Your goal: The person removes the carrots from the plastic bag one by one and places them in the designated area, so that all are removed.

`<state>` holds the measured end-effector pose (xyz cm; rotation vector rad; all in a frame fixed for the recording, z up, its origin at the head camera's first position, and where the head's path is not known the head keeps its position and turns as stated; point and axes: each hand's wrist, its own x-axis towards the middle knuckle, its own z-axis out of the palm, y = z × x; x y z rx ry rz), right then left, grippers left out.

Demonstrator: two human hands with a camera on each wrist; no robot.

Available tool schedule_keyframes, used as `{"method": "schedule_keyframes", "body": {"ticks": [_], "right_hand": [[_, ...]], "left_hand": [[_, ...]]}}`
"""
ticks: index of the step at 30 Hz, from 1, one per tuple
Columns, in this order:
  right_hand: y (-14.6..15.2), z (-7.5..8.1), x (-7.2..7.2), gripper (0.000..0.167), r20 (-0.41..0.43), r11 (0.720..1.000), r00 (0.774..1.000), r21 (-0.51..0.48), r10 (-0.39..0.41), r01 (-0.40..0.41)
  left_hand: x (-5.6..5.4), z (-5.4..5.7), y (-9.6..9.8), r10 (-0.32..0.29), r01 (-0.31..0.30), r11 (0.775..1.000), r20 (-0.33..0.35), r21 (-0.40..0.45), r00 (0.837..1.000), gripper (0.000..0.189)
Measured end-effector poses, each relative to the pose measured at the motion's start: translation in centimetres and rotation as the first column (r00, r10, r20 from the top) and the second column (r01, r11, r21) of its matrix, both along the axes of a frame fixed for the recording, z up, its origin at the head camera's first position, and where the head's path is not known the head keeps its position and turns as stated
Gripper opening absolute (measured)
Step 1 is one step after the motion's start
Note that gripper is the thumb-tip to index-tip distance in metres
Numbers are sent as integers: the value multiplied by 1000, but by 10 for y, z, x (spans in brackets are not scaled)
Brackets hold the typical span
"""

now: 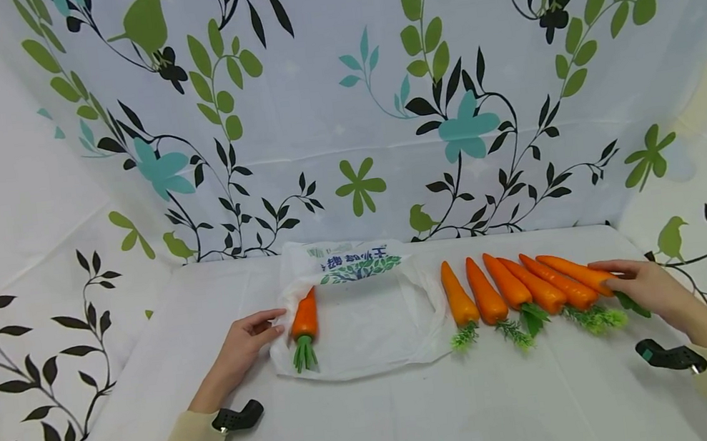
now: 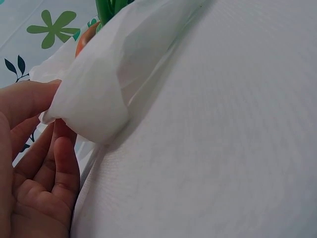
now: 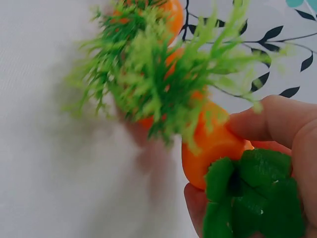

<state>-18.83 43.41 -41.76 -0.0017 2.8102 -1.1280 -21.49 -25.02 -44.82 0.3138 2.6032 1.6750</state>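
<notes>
My left hand [image 1: 245, 347] pinches the left edge of a thin white plastic bag [image 1: 371, 326] with printed green and blue marks. Inside the bag's open mouth, at its left side, lies an orange carrot [image 1: 304, 319] with a green top. My right hand [image 1: 648, 290] grips the thick end of the rightmost carrot [image 1: 572, 268], thumb on one side and fingers on the other. In the right wrist view this carrot [image 3: 208, 148] has broad dark green leaves [image 3: 267, 193]. The left wrist view shows thumb and fingers on the bag's crumpled edge [image 2: 94, 99].
A row of several carrots [image 1: 489, 292] fans out right of the bag, tips away from me, some with feathery green tops [image 1: 596, 317]. All lie on a white cloth-covered table [image 1: 413, 422]. A leaf-patterned cloth [image 1: 316, 109] hangs behind it.
</notes>
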Motion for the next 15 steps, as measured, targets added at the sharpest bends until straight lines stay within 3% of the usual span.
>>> {"method": "schedule_keyframes", "body": {"ticks": [4,8,10,15], "right_hand": [[4,-9,1,57,4,1000,1000,-14,4,-4],[5,-15,1,54,-6,1000,1000,-5,10,-10],[5,-16,2,53,2,1000,1000,-4,8,-8],[5,-16,2,54,17,1000,1000,-13,5,-5]], "left_hand": [[7,11,4,-7,7,1000,0,-2,1000,34],[7,12,5,-1,1,1000,7,-16,1000,34],[6,9,4,-1,1,1000,6,-17,1000,34],[-7,-11,-4,4,-4,1000,10,0,1000,35]]}}
